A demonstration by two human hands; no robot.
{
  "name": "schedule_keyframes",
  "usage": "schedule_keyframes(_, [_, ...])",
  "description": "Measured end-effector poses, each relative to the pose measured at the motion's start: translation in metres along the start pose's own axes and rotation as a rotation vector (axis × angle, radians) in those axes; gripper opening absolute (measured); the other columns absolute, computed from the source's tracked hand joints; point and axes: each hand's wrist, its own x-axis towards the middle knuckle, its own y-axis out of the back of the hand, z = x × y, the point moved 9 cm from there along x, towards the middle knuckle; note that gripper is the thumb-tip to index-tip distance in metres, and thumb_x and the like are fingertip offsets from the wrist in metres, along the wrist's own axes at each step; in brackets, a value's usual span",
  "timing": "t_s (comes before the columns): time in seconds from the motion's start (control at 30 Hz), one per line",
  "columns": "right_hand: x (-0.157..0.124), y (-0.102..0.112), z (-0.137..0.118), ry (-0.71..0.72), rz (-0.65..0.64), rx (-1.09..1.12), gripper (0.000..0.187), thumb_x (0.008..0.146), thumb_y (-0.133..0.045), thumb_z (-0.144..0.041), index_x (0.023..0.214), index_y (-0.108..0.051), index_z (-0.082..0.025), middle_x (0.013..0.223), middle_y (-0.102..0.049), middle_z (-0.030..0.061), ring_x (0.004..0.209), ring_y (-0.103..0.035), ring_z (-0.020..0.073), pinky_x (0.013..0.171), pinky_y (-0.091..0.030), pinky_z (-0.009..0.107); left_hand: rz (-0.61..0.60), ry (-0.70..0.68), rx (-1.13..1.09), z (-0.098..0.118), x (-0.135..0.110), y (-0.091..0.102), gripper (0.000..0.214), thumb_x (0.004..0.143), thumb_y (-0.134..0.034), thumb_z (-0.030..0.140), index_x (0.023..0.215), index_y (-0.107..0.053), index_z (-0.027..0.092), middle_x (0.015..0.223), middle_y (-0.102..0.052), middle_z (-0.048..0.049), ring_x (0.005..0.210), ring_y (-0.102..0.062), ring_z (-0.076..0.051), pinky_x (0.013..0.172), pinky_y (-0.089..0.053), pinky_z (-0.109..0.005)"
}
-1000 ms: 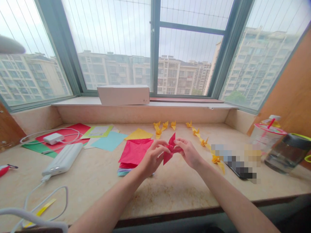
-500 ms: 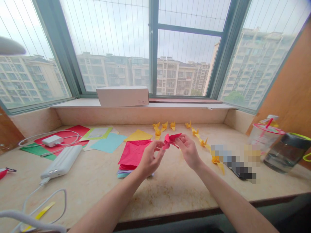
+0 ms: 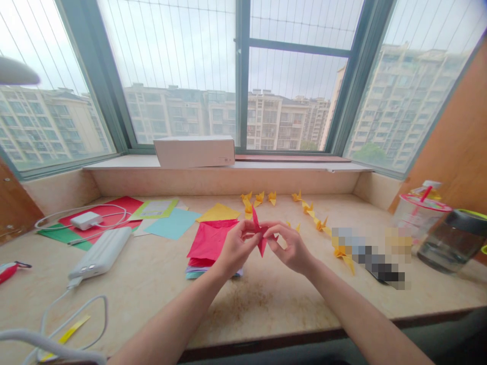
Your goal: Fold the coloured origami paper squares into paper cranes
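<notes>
Between my two hands, above the stone sill, is a folded red paper crane [image 3: 262,247] with pointed tips standing up and down. My left hand [image 3: 240,243] pinches it from the left, and my right hand [image 3: 288,246] pinches it from the right; the fingers hide its middle. A stack of square paper [image 3: 211,241], red on top, lies just beyond my left wrist. Several folded yellow paper cranes [image 3: 307,207] stand in a curved line behind and to the right of my hands.
Loose coloured sheets [image 3: 173,223] lie at the left, near a white power bank [image 3: 101,253] and a charger [image 3: 86,220] with cables. A white box [image 3: 195,152] rests on the ledge. On the right stand a dark-lidded bottle [image 3: 449,248] and a cup with a red straw [image 3: 422,218].
The red paper crane has turned, so its points now stand upright instead of sideways. My right hand has come lower and closer to my left hand.
</notes>
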Motion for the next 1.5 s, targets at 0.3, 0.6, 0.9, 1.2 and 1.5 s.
schedule_keyframes(0.3, [0.003, 0.004, 0.007, -0.042, 0.08, -0.103, 0.013, 0.089, -0.06, -0.023, 0.101, -0.066, -0.024, 0.111, -0.066, 0.0089, 0.107, -0.062, 0.0228, 0.092, -0.052, 0.04, 0.119, -0.004, -0.026, -0.007, 0.003, 0.014, 0.02, 0.078, -0.072, 0.034, 0.086, -0.063, 0.017, 0.085, -0.071, -0.0026, 0.082, -0.067, -0.017, 0.079, -0.052, -0.029])
schedule_keyframes(0.6, [-0.002, -0.006, 0.026, -0.2, 0.027, 0.042, 0.036, 0.088, -0.063, -0.026, 0.123, -0.056, -0.023, 0.098, -0.07, 0.0051, 0.086, -0.066, 0.0192, 0.077, -0.054, 0.035, 0.145, 0.004, -0.066, -0.003, 0.003, 0.016, 0.023, 0.082, -0.069, 0.038, 0.089, -0.06, 0.018, 0.085, -0.07, -0.0029, 0.081, -0.066, -0.017, 0.075, -0.05, -0.027])
schedule_keyframes(0.9, [0.002, 0.005, 0.015, -0.091, 0.103, -0.088, 0.016, 0.09, -0.059, -0.021, 0.102, -0.069, -0.023, 0.092, -0.068, 0.0049, 0.081, -0.062, 0.0174, 0.074, -0.051, 0.033, 0.077, -0.024, -0.003, -0.011, 0.006, 0.01, 0.026, 0.088, -0.062, 0.042, 0.092, -0.061, 0.016, 0.087, -0.066, -0.0038, 0.081, -0.063, -0.016, 0.075, -0.051, -0.027])
schedule_keyframes(1.2, [0.001, 0.01, 0.012, -0.019, 0.146, -0.105, 0.013, 0.09, -0.059, -0.019, 0.098, -0.069, -0.024, 0.093, -0.066, 0.0051, 0.087, -0.063, 0.0193, 0.077, -0.053, 0.033, -0.036, -0.03, 0.002, -0.004, 0.004, -0.002, 0.032, 0.087, -0.063, 0.046, 0.091, -0.065, 0.014, 0.093, -0.072, -0.0076, 0.09, -0.066, -0.021, 0.082, -0.051, -0.032])
schedule_keyframes(1.5, [0.001, 0.007, 0.005, 0.023, 0.126, -0.09, 0.012, 0.089, -0.061, -0.017, 0.098, -0.068, -0.023, 0.094, -0.066, 0.0055, 0.089, -0.063, 0.0189, 0.08, -0.053, 0.033, -0.014, -0.012, -0.072, -0.006, 0.003, 0.003, 0.027, 0.088, -0.063, 0.04, 0.09, -0.065, 0.014, 0.089, -0.07, -0.007, 0.089, -0.064, -0.02, 0.086, -0.049, -0.033])
